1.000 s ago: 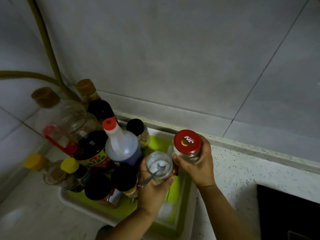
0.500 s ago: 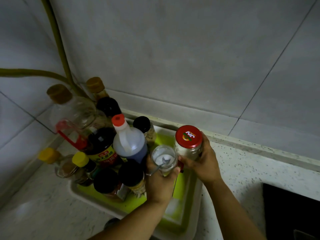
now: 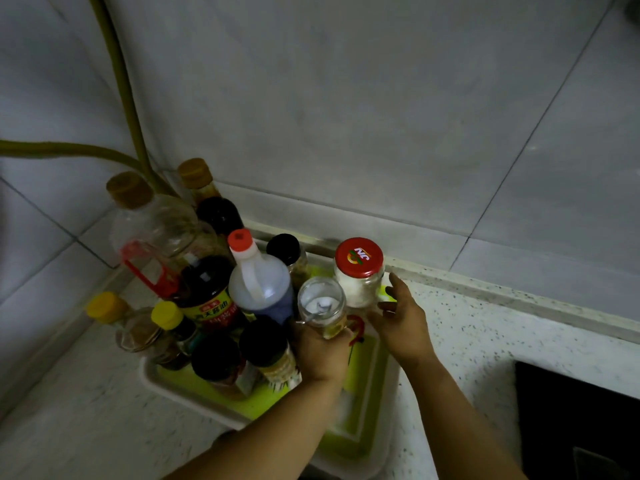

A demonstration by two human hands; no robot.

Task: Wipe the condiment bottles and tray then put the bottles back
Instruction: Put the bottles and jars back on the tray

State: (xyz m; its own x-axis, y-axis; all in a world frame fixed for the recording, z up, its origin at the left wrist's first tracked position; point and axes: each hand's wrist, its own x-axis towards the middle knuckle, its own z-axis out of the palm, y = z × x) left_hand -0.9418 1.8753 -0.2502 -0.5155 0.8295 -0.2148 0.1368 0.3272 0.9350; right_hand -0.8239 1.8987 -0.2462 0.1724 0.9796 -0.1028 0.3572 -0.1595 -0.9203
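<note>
Speckled counter [image 3: 485, 341] carries the green tray [image 3: 367, 362] of upright bottles. Left hand [image 3: 322, 351] grips an open jar [image 3: 322, 306], mouth up. Right hand [image 3: 401, 320], fingers spread, sits beside the upright red-lidded jar [image 3: 360, 271].

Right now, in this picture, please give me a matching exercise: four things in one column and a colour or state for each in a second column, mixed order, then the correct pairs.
Things:
1. red-lidded jar
2. open jar
3. right hand
4. tray

States:
A. gripped by the left hand, a spoon inside
B. fingers spread, holding nothing
C. white rim, yellow-green floor
D. standing on the tray, closed, white contents

Pairs: 1-D, 2-A, 3-B, 4-C
</note>
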